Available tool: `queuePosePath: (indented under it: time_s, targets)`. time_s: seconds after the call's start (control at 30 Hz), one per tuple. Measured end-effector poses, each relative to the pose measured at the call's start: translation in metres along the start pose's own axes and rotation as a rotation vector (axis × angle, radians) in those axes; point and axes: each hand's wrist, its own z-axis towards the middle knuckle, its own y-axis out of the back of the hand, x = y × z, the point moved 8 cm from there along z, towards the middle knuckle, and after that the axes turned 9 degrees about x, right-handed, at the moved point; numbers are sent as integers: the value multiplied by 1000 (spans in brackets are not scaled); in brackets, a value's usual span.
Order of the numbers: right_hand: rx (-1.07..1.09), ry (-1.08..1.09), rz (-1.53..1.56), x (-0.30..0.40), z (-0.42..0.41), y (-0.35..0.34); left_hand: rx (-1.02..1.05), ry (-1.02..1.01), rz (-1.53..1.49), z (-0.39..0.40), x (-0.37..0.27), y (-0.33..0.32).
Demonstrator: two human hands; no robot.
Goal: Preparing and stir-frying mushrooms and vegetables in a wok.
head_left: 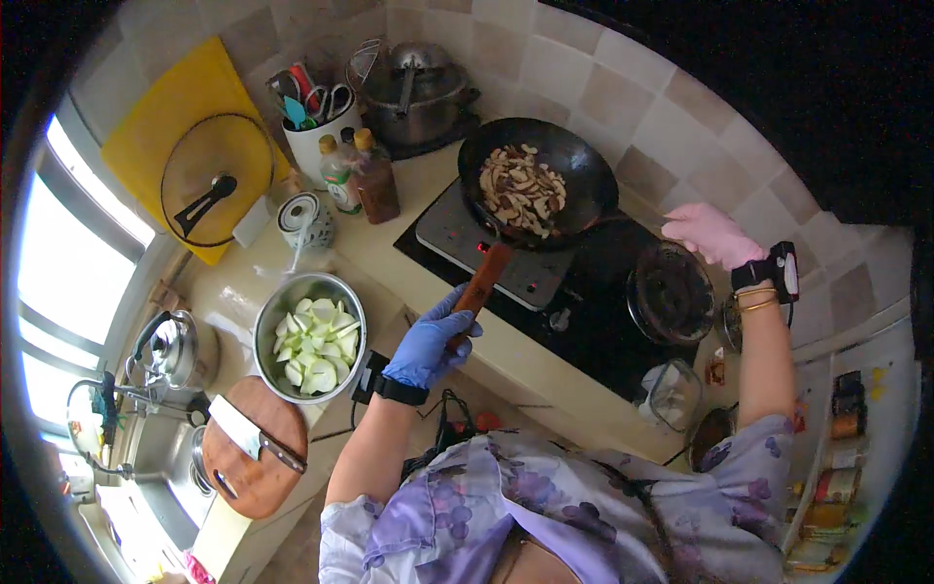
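Observation:
My left hand [432,343], in a blue glove, is closed around the wooden handle of a black wok [587,182]. Sliced mushrooms [522,191] lie in the wok, which sits on an induction cooker [452,230] with red lights lit. To the right of the wok, my right hand [711,233] in a pink glove reaches past a dark round glass lid or pan [671,292] towards the tiled wall; whether its curled fingers hold anything cannot be seen. A steel bowl [263,365] of pale green sliced vegetable [317,350] stands left of my left hand.
A cleaver [237,427] lies on a round wooden board [277,482] by the sink [157,504]. Sauce bottles [378,182], a utensil holder [306,146] and a steel pot [416,109] stand behind. A glass lid [248,157] leans against a yellow board [164,95].

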Motion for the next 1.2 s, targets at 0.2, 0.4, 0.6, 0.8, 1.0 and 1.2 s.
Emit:
queuePosePath:
  time_s: [0.2,0.4,0.6,0.8,1.0,1.2]
  targets:
    - [136,55,286,7,39,-80,31,0,-2,1,-3,-6]
    - [-80,123,318,22,25,-40,17,1,41,-1,-3,-6]
    - [9,-79,-50,-1,-2,-5,-6,-2,-3,-3,-4,-6]
    - [-267,151,149,-8,54,-55,21,13,26,-1,-6,-11]
    - [-248,464,78,18,34,-43,-16,16,61,-2,-2,-1]
    - [-90,-65,54,1,-8,2,19,3,35,0,-2,-2]
